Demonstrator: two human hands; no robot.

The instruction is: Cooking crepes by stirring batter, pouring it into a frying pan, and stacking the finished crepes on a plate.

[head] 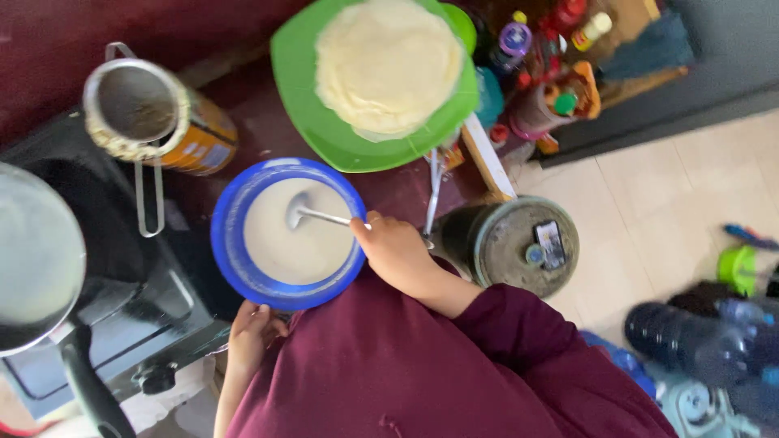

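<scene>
A blue bowl (pixel 235 259) of pale batter sits at the counter's front edge. My right hand (pixel 395 251) grips the handle of a metal ladle (pixel 302 212) whose scoop rests in the batter. My left hand (pixel 253 332) touches the bowl's near rim from below, fingers curled against it. A green plate (pixel 304 105) with a stack of thin pale crepes (pixel 388 65) lies just beyond the bowl.
A frying pan (pixel 36 259) with batter sits on a stove at the left. A metal sieve (pixel 134 105) rests on an orange tin. Bottles and jars crowd the back right. A round grey container (pixel 507 243) with a phone on it stands right of me. Clutter lies on the tiled floor.
</scene>
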